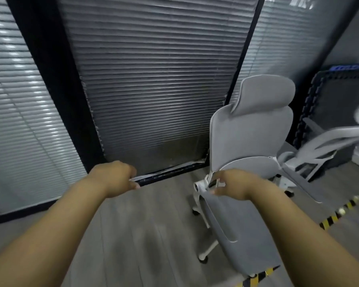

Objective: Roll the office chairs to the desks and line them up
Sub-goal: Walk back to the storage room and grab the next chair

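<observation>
I can't read any text, brand, number or label from this feed. The nearest thing to lettering is a few white marks [301, 4] high on the glass wall [288, 48] at the upper right, too smeared for me to read. A blue strip [348, 67] along the top of the dark panel [340, 100] may carry a pattern or print, but I can't tell which. The only clear marking is black-and-yellow warning tape [340, 212] on the floor [143, 224], beside the gray chair [251, 131].
</observation>
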The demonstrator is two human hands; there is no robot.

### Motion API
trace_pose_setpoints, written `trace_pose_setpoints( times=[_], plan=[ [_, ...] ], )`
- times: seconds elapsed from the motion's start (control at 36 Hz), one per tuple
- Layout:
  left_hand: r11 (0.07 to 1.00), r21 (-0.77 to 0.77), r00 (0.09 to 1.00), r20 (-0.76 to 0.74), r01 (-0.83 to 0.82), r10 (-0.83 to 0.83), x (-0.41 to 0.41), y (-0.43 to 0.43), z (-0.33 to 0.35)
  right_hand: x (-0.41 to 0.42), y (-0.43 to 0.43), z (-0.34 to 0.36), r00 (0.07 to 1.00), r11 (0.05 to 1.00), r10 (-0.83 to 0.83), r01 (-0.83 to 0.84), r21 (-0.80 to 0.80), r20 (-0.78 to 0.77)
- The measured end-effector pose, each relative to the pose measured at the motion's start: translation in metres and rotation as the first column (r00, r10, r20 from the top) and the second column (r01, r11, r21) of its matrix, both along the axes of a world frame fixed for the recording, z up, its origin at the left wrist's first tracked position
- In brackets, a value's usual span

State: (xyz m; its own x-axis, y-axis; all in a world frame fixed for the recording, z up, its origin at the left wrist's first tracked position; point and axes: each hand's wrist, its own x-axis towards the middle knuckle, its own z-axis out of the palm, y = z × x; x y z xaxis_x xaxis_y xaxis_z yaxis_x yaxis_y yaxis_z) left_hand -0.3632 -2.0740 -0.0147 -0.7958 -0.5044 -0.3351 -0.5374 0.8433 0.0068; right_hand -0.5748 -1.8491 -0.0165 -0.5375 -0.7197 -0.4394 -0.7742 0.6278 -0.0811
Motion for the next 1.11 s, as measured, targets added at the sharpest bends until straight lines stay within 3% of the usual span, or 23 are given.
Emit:
trace_pose_setpoints(
  times=[0.28,0.5,0.78,0.94,1.11],
  plan=[
    [0.991,0.047,0.991,0.018,0.129,-0.13,-0.119,-0.1,-0.015,-0.085,-0.074,-0.008,0.991,0.991,-0.134,0.134,0.027,-0.008],
    [0.977,0.02,0.974,0.082,0.212,-0.213,-0.228,-0.169,-0.009,-0.17,-0.146,-0.004,0.96,0.964,-0.262,0.257,-0.065,-0.099],
    [0.943,0.106,0.946,0.044,0.316,-0.322,-0.341,-0.232,-0.013,-0.246,-0.218,-0.004,0.818,0.849,-0.514,0.443,-0.288,-0.258],
    [0.889,0.114,0.894,-0.002,0.444,-0.447,-0.406,-0.265,-0.024,-0.281,-0.24,-0.02,0.705,0.736,-0.674,0.611,-0.293,-0.223],
    [0.776,0.136,0.783,-0.002,0.616,-0.622,-0.463,-0.284,-0.034,-0.289,-0.253,-0.044,0.606,0.618,-0.778,0.696,-0.366,-0.164]
  ],
)
